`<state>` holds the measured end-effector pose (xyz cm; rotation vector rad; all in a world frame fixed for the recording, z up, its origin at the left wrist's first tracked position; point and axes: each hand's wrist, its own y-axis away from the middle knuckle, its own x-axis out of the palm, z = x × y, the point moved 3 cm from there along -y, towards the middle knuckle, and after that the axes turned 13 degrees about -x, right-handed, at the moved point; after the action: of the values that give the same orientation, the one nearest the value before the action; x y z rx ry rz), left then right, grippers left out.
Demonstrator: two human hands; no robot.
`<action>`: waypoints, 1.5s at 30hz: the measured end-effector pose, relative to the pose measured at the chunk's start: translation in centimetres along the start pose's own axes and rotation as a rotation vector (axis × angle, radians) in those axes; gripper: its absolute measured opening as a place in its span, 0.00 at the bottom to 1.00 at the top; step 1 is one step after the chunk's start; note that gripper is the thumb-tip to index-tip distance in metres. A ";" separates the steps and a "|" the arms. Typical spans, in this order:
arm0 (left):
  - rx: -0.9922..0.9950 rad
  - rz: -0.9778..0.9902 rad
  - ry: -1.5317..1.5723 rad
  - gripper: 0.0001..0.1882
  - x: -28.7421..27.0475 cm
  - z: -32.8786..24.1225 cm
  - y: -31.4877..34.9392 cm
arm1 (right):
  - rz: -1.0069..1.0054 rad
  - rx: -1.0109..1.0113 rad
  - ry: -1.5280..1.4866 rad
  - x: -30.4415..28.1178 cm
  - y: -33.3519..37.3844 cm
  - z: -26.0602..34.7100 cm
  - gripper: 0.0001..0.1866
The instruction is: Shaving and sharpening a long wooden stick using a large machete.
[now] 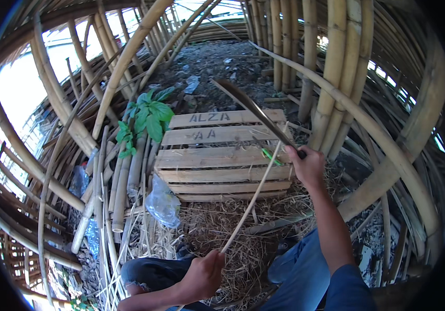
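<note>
My right hand (pixel 306 166) is closed round the dark handle of a machete (pixel 251 106), whose long blade points up and to the left above a slatted wooden crate (pixel 212 158). Down near my knees, my left hand (pixel 201 278) grips a thin bamboo strip (pixel 251 205). From there the strip slants up and to the right, passing in front of the crate to end close beside the machete handle. Whether blade and strip touch, I cannot tell. A small bright green object (pixel 270 155), too small to name, lies on the crate's right end.
Bamboo poles (pixel 339 67) stand close on the right, and a slanting pole (pixel 383 140) crosses there. Left of the crate are a leafy plant (pixel 151 114), cut bamboo lengths (pixel 122 189) and a clear plastic bag (pixel 163 202). Shavings (pixel 232 228) cover the ground before me.
</note>
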<state>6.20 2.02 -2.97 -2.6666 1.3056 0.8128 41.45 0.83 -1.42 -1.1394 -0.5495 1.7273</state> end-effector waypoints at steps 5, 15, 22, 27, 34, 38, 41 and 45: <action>-0.038 -0.016 -0.051 0.09 -0.3 0.3 0.1 | -0.050 -0.106 0.010 -0.6 0.6 0.1 0.28; 0.041 -0.056 -0.145 0.10 -1.2 -0.5 -0.1 | 0.041 -0.207 0.190 -0.4 1.3 -0.5 0.31; -0.055 0.012 -0.080 0.12 -1.0 -0.4 0.2 | -0.015 0.243 0.091 -1.3 -0.2 -4.6 0.39; -0.438 0.124 0.339 0.16 -1.5 0.4 -1.4 | -0.035 0.551 -0.305 -1.2 0.3 -4.1 0.33; -0.423 0.074 0.580 0.13 -2.1 1.6 -2.8 | -0.011 0.365 -0.426 0.1 1.5 -0.9 0.17; -0.490 0.072 0.631 0.14 -2.5 1.4 -2.9 | 0.078 0.006 -0.230 0.1 1.7 1.5 0.16; -0.539 0.073 0.725 0.13 -2.4 1.5 -3.0 | 0.216 -0.110 -0.101 0.8 2.6 3.9 0.17; -0.506 0.021 0.660 0.13 -1.9 0.8 -2.9 | 0.350 -0.142 -0.019 1.8 4.6 5.9 0.15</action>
<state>7.10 5.41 -3.20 -3.5313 1.3725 0.2747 33.93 1.16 -2.97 -1.3844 -0.5126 2.0236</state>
